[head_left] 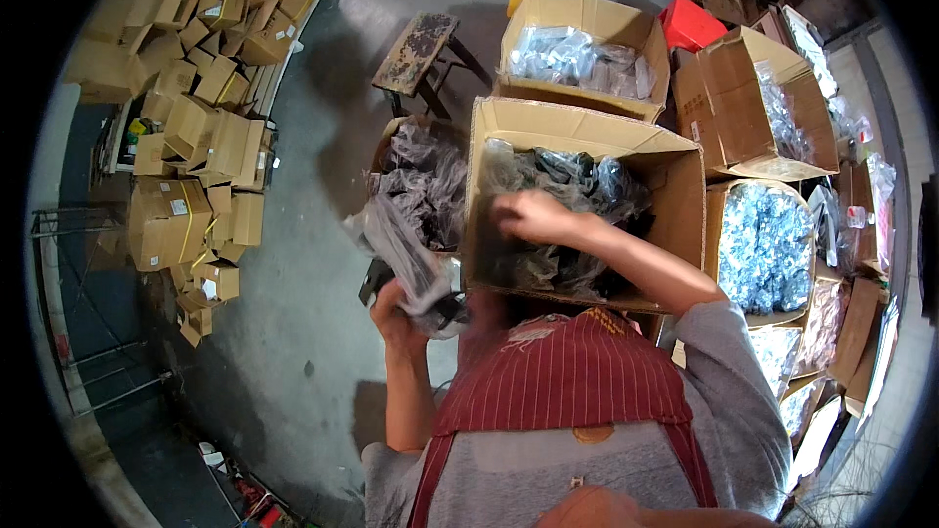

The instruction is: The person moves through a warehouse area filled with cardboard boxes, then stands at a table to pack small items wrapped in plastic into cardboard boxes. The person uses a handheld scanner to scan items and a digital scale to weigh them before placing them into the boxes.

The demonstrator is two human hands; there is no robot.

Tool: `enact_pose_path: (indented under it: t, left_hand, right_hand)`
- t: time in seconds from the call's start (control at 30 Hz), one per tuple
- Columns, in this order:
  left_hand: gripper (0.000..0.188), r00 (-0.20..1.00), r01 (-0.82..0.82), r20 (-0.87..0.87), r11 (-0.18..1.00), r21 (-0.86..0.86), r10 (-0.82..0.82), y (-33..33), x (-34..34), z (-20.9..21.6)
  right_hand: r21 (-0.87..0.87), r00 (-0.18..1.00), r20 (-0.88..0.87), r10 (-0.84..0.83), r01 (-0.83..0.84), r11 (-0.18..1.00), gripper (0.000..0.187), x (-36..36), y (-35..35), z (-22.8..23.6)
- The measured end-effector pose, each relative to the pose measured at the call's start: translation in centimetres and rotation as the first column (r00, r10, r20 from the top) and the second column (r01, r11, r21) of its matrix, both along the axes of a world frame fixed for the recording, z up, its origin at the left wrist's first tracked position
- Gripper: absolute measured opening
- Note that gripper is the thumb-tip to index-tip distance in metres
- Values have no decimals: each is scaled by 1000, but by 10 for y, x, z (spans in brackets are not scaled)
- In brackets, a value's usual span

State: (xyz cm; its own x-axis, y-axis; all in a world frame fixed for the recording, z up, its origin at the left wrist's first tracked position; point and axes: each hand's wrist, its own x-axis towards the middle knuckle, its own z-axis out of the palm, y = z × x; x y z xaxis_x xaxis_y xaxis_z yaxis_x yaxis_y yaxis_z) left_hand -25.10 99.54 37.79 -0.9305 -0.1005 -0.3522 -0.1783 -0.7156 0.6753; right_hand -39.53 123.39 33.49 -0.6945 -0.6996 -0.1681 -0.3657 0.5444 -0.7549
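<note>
My left hand (pixel 394 315) is closed round a dark part in a clear plastic bag (pixel 413 259), held left of the large open carton (pixel 677 205). The bag's loose end sticks up over a smaller carton of bagged parts (pixel 423 171). Inside the large carton lie several dark parts in clear bags (pixel 577 269). My right hand (pixel 533 217) reaches in over them from the right, fingers curled down toward the bags at the left wall. Its fingertips are blurred, and what they grip cannot be made out.
Behind the large carton stands another open carton (pixel 548 12) of bagged parts, with a worn wooden stool (pixel 416 51) to its left. More cartons line the right side, one full of shiny bluish bags (pixel 765 246). Empty cardboard boxes (pixel 210 137) are heaped at the far left.
</note>
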Motion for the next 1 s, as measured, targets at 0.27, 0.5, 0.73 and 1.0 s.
enact_pose_path:
  t: [0.27,0.5,0.73,1.0]
  left_hand:
    - [80,957,155,-266,977,144,-112,-2,0,1]
    - [75,936,307,-276,890,336,-219,-10,-16,-9]
    - [84,882,471,-110,853,224,-458,1,-75,19]
    - [64,351,921,-229,289,262,-908,77,-116,39]
  right_hand:
    - [405,775,290,562,-631,662,34,49,-39,-154]
    - [269,786,618,-7,-203,942,35,18,19,-76]
    - [-277,692,719,65,200,940,52,41,113,29]
    - [-364,900,296,-319,415,834,48,151,113,127]
